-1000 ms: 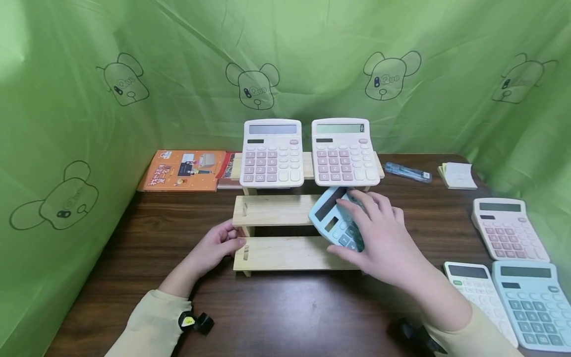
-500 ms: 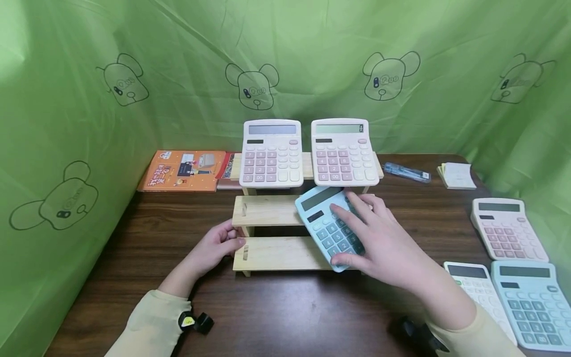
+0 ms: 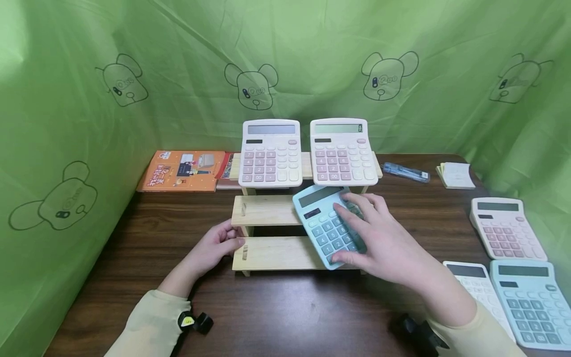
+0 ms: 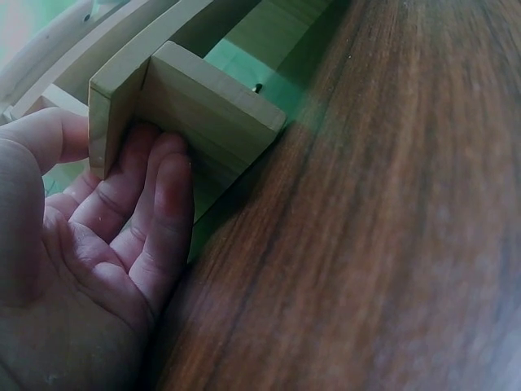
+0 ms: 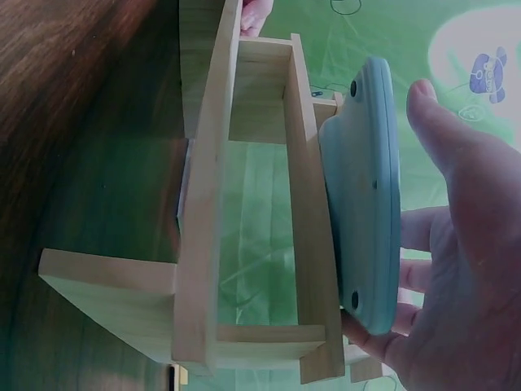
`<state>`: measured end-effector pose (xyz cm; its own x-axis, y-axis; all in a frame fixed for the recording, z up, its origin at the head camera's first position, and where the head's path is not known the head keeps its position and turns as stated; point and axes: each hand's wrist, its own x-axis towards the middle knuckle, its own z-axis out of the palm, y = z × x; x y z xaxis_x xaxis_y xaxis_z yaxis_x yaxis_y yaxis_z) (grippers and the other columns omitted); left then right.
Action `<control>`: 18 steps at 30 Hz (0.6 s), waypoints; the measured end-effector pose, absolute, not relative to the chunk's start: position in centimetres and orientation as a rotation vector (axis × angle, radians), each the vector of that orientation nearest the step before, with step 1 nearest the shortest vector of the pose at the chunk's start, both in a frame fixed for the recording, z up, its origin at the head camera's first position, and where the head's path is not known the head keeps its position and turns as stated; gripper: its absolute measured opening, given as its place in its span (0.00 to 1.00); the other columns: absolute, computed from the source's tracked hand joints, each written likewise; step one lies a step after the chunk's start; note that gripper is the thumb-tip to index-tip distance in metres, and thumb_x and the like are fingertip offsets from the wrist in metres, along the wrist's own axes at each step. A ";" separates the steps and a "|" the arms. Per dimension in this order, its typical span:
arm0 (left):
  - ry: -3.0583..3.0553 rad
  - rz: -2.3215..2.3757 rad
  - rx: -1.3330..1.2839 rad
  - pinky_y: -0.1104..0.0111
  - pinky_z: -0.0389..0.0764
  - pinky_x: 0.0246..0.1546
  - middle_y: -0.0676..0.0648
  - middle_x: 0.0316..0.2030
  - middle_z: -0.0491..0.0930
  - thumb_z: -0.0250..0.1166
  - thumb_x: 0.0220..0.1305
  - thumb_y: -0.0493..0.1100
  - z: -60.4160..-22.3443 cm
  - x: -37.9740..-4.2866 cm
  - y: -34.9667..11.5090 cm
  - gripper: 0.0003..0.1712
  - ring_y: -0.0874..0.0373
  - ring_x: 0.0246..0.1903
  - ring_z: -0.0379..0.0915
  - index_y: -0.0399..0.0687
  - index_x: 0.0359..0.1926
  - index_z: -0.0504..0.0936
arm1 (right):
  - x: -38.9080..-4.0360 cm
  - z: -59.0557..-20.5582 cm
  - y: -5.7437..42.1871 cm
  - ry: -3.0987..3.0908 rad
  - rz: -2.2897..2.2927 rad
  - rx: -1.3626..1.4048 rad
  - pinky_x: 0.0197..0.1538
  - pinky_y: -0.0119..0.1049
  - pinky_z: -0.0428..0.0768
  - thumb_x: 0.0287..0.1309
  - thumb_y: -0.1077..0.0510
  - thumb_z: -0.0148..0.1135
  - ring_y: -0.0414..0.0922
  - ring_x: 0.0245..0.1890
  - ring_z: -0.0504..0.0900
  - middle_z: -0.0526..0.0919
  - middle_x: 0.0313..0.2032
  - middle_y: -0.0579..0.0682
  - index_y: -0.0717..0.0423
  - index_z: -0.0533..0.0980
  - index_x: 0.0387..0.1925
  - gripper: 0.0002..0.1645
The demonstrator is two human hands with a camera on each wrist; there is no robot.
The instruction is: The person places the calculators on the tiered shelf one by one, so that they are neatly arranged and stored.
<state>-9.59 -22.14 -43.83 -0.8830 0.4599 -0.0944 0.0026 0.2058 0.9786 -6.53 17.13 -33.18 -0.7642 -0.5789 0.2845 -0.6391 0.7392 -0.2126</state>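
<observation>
A blue calculator (image 3: 324, 230) leans tilted over the right part of a three-step wooden rack (image 3: 272, 254), its top edge just below the upper step. My right hand (image 3: 383, 240) holds it, thumb at its lower edge and fingers over its keys at the right. In the right wrist view, the calculator's back (image 5: 362, 195) faces the rack boards. At the rack's left end my left hand (image 3: 218, 244) grips the lower step; the left wrist view has the thumb and curled fingers around the wooden end (image 4: 187, 106). Two white calculators with pink keys (image 3: 270, 156) stand on the top step.
On the right side of the table lie a pink-keyed calculator (image 3: 508, 229), a white calculator (image 3: 475, 292) and another blue calculator (image 3: 531, 302). Behind are a blue packet (image 3: 406, 172), paper notes (image 3: 456, 176) and an orange book (image 3: 183, 171). Green cloth surrounds the table.
The blue calculator has moved left and turned so more of its face shows, my right hand shifting its fingers along it. The left hand keeps its place on the rack.
</observation>
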 end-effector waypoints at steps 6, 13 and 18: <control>2.128 1.714 0.437 0.64 0.73 0.21 0.43 0.25 0.73 0.59 0.69 0.40 -43.8 -9.5 -22.3 0.20 0.53 0.22 0.67 0.36 0.59 0.69 | -6.4 -33.1 17.0 -2.754 0.441 0.987 0.59 0.47 0.67 0.42 0.19 0.59 0.52 0.66 0.53 0.54 0.71 0.52 0.54 0.63 0.70 0.62; 2.121 1.723 0.429 0.63 0.72 0.21 0.41 0.27 0.75 0.59 0.69 0.40 -43.7 -9.6 -22.3 0.21 0.49 0.22 0.67 0.35 0.59 0.69 | -6.4 -32.8 17.2 -2.726 0.435 1.062 0.60 0.47 0.67 0.42 0.35 0.72 0.55 0.68 0.52 0.51 0.73 0.56 0.51 0.63 0.70 0.55; 2.110 1.729 0.430 0.64 0.72 0.20 0.41 0.27 0.75 0.59 0.69 0.40 -43.8 -9.6 -22.2 0.21 0.48 0.22 0.67 0.34 0.58 0.69 | -6.6 -33.0 17.2 -2.688 0.467 1.083 0.59 0.46 0.69 0.45 0.42 0.73 0.54 0.67 0.55 0.53 0.72 0.56 0.49 0.66 0.68 0.49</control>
